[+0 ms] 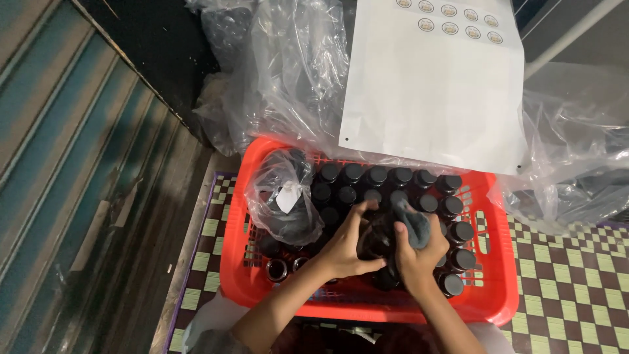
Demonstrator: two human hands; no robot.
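Over a red plastic basket (504, 288), my left hand (346, 249) grips a dark brown bottle (379, 237). My right hand (419, 252) presses a grey cloth (414, 226) against that bottle's top and side. The basket is packed with several dark bottles with black caps (400, 177), standing upright in rows. A clear plastic bag (282, 196) with a dark object and a white tag inside lies in the basket's left part.
A white sheet with round stickers (432, 85) leans over the basket's far rim. Crumpled clear plastic (282, 72) lies behind it and to the right (576, 151). A green-checked woven mat (576, 282) is underneath. Wooden planks (78, 164) run along the left.
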